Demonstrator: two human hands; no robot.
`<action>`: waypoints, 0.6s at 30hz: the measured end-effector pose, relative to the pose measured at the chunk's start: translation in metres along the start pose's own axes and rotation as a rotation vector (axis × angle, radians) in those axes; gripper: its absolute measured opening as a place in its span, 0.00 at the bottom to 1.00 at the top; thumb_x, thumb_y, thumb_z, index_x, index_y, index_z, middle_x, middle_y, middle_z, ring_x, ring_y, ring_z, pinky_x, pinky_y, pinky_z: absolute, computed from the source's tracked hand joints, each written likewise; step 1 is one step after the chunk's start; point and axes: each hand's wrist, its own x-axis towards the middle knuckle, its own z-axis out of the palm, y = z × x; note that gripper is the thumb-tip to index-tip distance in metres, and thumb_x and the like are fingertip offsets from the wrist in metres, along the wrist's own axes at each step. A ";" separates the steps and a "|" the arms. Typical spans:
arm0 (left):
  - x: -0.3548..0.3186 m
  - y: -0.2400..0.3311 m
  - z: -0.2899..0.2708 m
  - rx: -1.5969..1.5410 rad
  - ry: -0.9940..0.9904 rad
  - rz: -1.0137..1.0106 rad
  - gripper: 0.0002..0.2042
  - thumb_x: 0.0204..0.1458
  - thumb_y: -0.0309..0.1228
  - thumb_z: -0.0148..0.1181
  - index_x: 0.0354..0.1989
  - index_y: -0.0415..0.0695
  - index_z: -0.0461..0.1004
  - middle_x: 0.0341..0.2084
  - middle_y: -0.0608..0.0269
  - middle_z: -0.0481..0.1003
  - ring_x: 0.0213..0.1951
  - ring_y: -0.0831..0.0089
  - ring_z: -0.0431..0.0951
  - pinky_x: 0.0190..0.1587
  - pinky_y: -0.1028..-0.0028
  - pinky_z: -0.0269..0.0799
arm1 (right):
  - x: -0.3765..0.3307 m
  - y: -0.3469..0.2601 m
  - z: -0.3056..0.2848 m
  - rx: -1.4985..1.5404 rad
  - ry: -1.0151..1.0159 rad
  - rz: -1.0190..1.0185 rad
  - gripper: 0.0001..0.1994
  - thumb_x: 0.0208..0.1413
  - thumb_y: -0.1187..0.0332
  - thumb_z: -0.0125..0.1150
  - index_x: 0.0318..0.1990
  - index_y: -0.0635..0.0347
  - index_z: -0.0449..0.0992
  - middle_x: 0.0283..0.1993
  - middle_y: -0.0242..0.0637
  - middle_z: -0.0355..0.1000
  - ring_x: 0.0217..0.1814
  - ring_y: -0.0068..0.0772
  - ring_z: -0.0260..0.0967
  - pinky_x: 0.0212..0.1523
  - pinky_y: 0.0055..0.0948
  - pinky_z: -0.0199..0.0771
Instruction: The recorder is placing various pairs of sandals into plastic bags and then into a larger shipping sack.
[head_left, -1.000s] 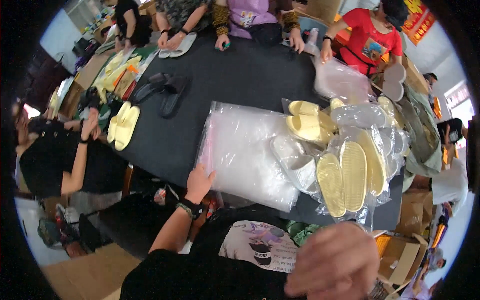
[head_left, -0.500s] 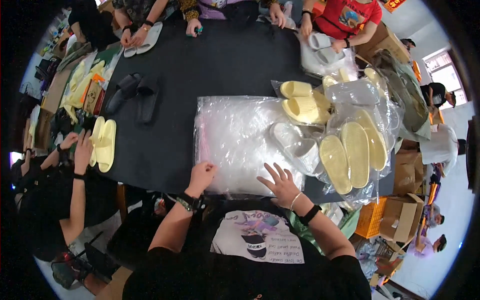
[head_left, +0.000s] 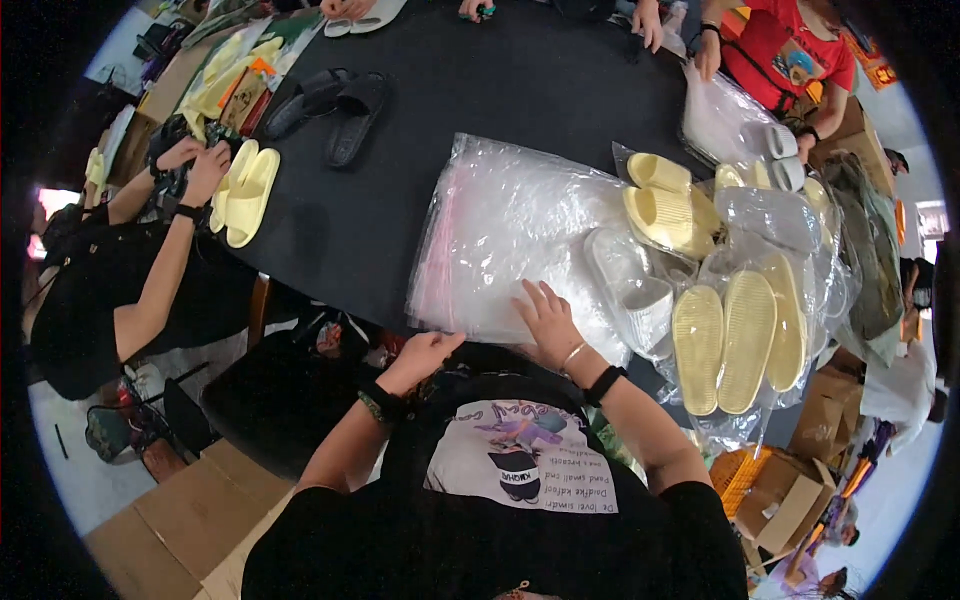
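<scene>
A stack of clear plastic bags [head_left: 510, 235] lies flat on the black table [head_left: 480, 90] in front of me. My right hand [head_left: 548, 318] rests palm down on the near edge of the stack, fingers spread. My left hand [head_left: 425, 355] sits at the table's near edge, fingers curled at the bag corner; whether it pinches the plastic I cannot tell. To the right lie bagged yellow slippers [head_left: 735, 340] and a bagged white slipper [head_left: 640, 290]. More yellow slippers [head_left: 665, 200] lie behind them.
A person in black at the left handles a yellow slipper pair [head_left: 245, 190]. Black slippers [head_left: 335, 105] lie at the table's far left. A person in red [head_left: 790, 60] sits at the far right. Cardboard boxes [head_left: 790, 490] stand at the lower right.
My right hand came down from close to the camera onto the bag stack. My left hand slid from the stack's near edge to its corner. The view tilted toward me.
</scene>
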 end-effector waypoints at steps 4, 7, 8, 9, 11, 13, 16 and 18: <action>-0.004 0.002 0.005 -0.448 -0.196 -0.201 0.37 0.55 0.62 0.44 0.47 0.34 0.72 0.28 0.59 0.77 0.26 0.73 0.75 0.31 0.78 0.69 | 0.014 -0.012 -0.014 0.046 -0.186 -0.180 0.36 0.50 0.42 0.58 0.64 0.48 0.58 0.70 0.45 0.46 0.70 0.57 0.44 0.63 0.53 0.51; -0.010 0.017 0.005 -0.587 -0.279 -0.291 0.40 0.55 0.65 0.38 0.49 0.34 0.71 0.29 0.58 0.78 0.26 0.74 0.76 0.28 0.81 0.66 | 0.022 0.007 -0.001 0.303 -0.106 -0.095 0.29 0.56 0.43 0.51 0.61 0.48 0.63 0.69 0.44 0.50 0.69 0.55 0.48 0.63 0.54 0.52; -0.012 0.017 0.007 -0.598 -0.286 -0.295 0.41 0.54 0.67 0.36 0.50 0.35 0.70 0.30 0.58 0.78 0.26 0.74 0.77 0.27 0.82 0.64 | 0.024 0.012 -0.001 0.302 -0.111 -0.103 0.29 0.56 0.43 0.51 0.61 0.48 0.63 0.69 0.44 0.50 0.69 0.55 0.48 0.63 0.54 0.52; -0.012 0.016 0.009 -0.605 -0.282 -0.295 0.41 0.54 0.67 0.36 0.50 0.35 0.70 0.30 0.58 0.78 0.26 0.74 0.77 0.27 0.82 0.64 | 0.026 0.017 -0.001 0.352 -0.119 -0.120 0.27 0.57 0.45 0.50 0.60 0.49 0.63 0.69 0.43 0.52 0.68 0.54 0.49 0.62 0.52 0.52; -0.009 0.017 0.013 -0.592 -0.297 -0.319 0.40 0.54 0.66 0.39 0.51 0.36 0.70 0.30 0.57 0.79 0.27 0.75 0.77 0.25 0.83 0.63 | 0.026 0.018 0.000 0.400 -0.130 -0.140 0.26 0.58 0.47 0.50 0.59 0.50 0.64 0.68 0.42 0.53 0.68 0.52 0.49 0.62 0.51 0.53; -0.011 0.025 0.016 -0.633 -0.289 -0.341 0.36 0.55 0.61 0.44 0.50 0.35 0.71 0.31 0.57 0.79 0.28 0.74 0.78 0.25 0.82 0.64 | 0.023 0.008 0.002 0.070 -0.055 -0.169 0.26 0.56 0.52 0.55 0.59 0.53 0.64 0.68 0.43 0.53 0.69 0.51 0.49 0.62 0.49 0.54; -0.004 0.011 0.024 -0.621 -0.229 -0.254 0.26 0.57 0.50 0.51 0.47 0.34 0.73 0.32 0.56 0.79 0.29 0.73 0.78 0.27 0.81 0.67 | 0.021 0.002 0.003 -0.146 -0.076 -0.165 0.27 0.51 0.58 0.60 0.59 0.54 0.64 0.68 0.43 0.53 0.69 0.51 0.49 0.61 0.48 0.55; 0.001 0.001 0.028 -0.564 -0.182 -0.146 0.21 0.58 0.43 0.55 0.46 0.34 0.73 0.33 0.56 0.79 0.31 0.72 0.79 0.28 0.81 0.69 | 0.022 0.000 0.004 -0.163 -0.054 -0.171 0.28 0.49 0.60 0.61 0.59 0.54 0.64 0.68 0.43 0.53 0.69 0.50 0.49 0.61 0.48 0.55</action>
